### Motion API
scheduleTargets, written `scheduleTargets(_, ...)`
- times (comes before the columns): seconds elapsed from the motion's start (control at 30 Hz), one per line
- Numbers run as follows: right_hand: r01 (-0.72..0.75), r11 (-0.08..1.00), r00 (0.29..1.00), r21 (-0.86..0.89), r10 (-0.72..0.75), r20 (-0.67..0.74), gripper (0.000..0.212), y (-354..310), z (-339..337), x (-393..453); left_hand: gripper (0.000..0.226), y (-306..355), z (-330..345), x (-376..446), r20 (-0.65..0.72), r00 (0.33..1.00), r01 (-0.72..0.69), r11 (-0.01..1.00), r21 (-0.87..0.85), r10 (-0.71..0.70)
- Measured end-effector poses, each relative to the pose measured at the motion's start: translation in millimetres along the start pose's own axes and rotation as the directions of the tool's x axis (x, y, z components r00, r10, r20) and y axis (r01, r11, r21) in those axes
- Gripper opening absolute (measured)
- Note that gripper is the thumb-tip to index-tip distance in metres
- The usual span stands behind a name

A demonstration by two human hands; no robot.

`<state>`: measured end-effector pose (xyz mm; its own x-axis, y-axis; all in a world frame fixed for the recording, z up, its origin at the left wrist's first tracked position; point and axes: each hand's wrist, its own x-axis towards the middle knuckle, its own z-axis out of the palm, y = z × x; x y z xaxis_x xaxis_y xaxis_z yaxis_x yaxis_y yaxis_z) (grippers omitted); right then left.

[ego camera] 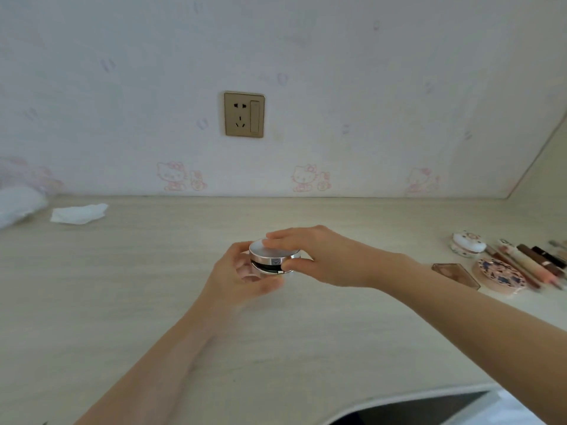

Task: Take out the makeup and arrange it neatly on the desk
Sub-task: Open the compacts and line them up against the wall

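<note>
Nearest the viewer, the desk is showing a curved front edge at lower right, its pale wood-grain surface lying flat and matte, with broad bare room running left of the forearms. Mid-desk, both hands are meeting over a round silver compact: the left hand is cupping the base from below with curled fingers, and the right hand is gripping the lid, fingers laid over the brushed metallic top and thumb pressing at its front rim. The lid is sitting slightly ajar, a dark gap showing between the two halves. Well apart to the right, near the desk's right side, other makeup is lying grouped: a brown angular translucent case, a round pink patterned compact just beside it, a small white domed jar behind, and a row of slim tubes and pencils, blurred at the frame edge. At far left, a crumpled white tissue is resting near the back edge, beside a blurred white mass. Beyond, the wall is carrying pale cartoon-cat wallpaper and a gold-toned socket plate.
</note>
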<state>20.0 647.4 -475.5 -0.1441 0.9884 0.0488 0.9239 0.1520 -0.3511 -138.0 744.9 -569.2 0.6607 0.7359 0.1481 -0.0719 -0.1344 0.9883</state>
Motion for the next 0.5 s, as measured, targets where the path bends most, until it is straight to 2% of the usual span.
scheduleTargets(0.13, 0.051, 0.992, 0.998, 0.116, -0.048, -0.031, 0.039, -5, 1, -7, 0.083, -2, 1, -1, 0.048, 0.999, -0.006, 0.999, -0.039, 0.008)
scheduleTargets(0.33, 0.087, 0.989, 0.995, 0.124, -0.081, -0.05, 0.036, 3, 14, -16, 0.099, -5, 1, 1, 0.112, 0.994, 0.004, 0.998, 0.07, -0.012)
scheduleTargets(0.4, 0.106, 0.987, 0.993, 0.119, -0.1, -0.061, 0.035, 6, 19, -19, 0.099, -4, -1, 0, 0.139, 0.99, -0.018, 0.98, 0.198, -0.01)
scheduleTargets(0.43, 0.112, 0.987, 0.992, 0.116, -0.105, -0.064, 0.034, 7, 22, -20, 0.099, -3, -3, 1, 0.155, 0.988, -0.053, 0.946, 0.319, 0.003)
scheduleTargets(0.5, 0.128, 0.986, 0.991, 0.104, -0.122, -0.061, 0.032, 10, 31, -22, 0.1, -3, -4, 1, 0.214, 0.976, -0.154, 0.819, 0.553, 0.04)
